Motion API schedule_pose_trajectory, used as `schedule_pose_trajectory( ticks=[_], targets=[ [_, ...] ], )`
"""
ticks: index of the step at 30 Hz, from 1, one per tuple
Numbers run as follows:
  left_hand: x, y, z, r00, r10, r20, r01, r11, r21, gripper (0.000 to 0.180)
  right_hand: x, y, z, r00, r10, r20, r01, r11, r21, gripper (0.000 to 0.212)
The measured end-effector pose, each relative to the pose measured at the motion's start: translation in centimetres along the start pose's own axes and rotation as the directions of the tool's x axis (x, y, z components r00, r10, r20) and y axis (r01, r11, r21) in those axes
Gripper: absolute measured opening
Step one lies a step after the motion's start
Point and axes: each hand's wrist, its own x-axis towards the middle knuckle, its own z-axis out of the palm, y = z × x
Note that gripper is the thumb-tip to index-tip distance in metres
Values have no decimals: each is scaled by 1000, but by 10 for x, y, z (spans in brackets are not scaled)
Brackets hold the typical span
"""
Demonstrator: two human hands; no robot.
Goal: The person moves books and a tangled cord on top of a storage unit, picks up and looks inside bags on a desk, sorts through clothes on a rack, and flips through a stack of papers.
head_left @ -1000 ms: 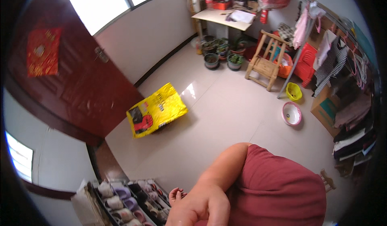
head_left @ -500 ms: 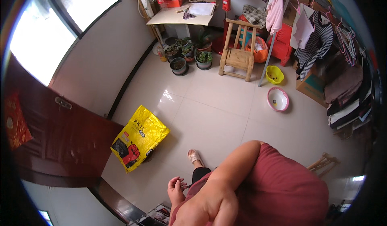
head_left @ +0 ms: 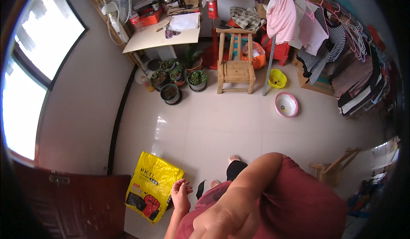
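Glossy yellow plastic bag (head_left: 156,181) rests on pale tiled floor (head_left: 222,123) beside dark-red door (head_left: 85,207), presumably set aside for passage. Left hand (head_left: 181,197) near it, fingers loosely curled; right hand (head_left: 220,221): cannot tell.

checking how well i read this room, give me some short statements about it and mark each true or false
1. The yellow bag is to the right of the left hand. False: it is to the left.
2. The wooden chair stands between the potted plants and the yellow bowl. True.
3. The white basin has a green rim. False: its rim is pink.
4. White paper lies on the table. True.
5. The fan is to the right of the paper. False: it is to the left.
6. A striped garment hangs at the right side of the room. True.
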Motion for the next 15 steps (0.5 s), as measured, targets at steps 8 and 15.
schedule_pose_trajectory(
  ticks=[8, 15],
  targets=[
    [122, 63, 84, 999, 5, 43, -8, 999, 50, 11, -25, -78, -137, 966, 251, -67, -245, 795, -554, 16],
    [208, 106, 119, 997, 54, -55, -55, 998, -20, 11, -123, -104, -313, 484, 226, -845, -864, 277, -421, 17]
  ],
)
